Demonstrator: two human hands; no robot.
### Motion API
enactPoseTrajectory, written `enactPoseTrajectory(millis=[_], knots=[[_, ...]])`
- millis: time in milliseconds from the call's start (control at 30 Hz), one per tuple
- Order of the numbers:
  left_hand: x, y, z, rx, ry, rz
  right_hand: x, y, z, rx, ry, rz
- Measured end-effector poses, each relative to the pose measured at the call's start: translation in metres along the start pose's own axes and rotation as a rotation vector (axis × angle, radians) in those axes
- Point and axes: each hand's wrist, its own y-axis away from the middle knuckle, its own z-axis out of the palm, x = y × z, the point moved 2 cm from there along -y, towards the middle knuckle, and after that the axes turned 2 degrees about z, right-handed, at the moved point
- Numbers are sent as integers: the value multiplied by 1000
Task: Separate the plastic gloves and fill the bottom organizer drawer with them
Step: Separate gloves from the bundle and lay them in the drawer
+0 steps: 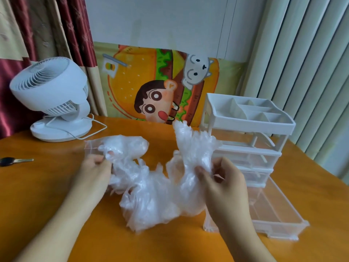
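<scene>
A crumpled bundle of clear plastic gloves point(151, 197) hangs between my two hands above the orange table point(56, 186). My left hand point(94, 171) pinches the bundle's left end beside a clear zip bag point(120, 146) holding more gloves. My right hand point(222, 182) grips a raised clump of gloves point(194, 144) whose fingers point upward. To the right stands the white organizer point(245, 129). Its clear bottom drawer point(275, 214) is pulled out toward me, and nothing shows inside it.
A white desk fan point(54, 97) with its cord stands at the back left. A key with a black head point(13, 161) lies at the table's left edge. A cartoon mat point(160, 86) leans against the wall behind.
</scene>
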Motion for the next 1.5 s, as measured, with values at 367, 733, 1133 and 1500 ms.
enactPoseTrajectory(millis=[367, 733, 1133, 1500], knots=[[13, 50, 59, -691, 340, 120, -1, 7, 17, -271, -349, 99], [6, 31, 44, -405, 487, -155, -2, 6, 11, -167, -408, 242], [-5, 16, 46, -230, 675, -298, -11, 4, 4, -141, -443, 308], [8, 11, 39, 4, 690, -298, -8, 7, 5, -94, -236, 225]])
